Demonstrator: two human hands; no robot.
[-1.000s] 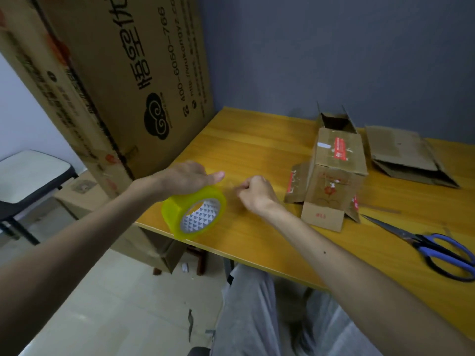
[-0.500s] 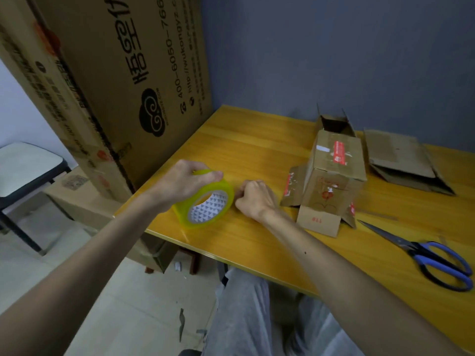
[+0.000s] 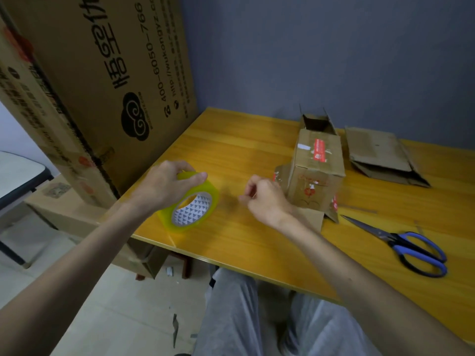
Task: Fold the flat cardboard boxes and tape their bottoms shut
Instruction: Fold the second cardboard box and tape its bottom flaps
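A big carton is leaning at the table's left edge, showing a cloud logo, "400-6050-766" and a web address starting "http://wukongyz.co". The left hand is gripping the yellow tape roll from above, holding it tilted over the near-left corner. The right hand is hovering apart from the roll, fingertips pinching together; whether tape lies between them cannot be told. Just beyond it a folded small box with a red label is lying.

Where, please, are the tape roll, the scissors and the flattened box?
tape roll [image 3: 190,209], head view, patterned inner core.
scissors [image 3: 392,238], head view, pivot where blades meet handles.
flattened box [image 3: 377,152], head view, upper panel.
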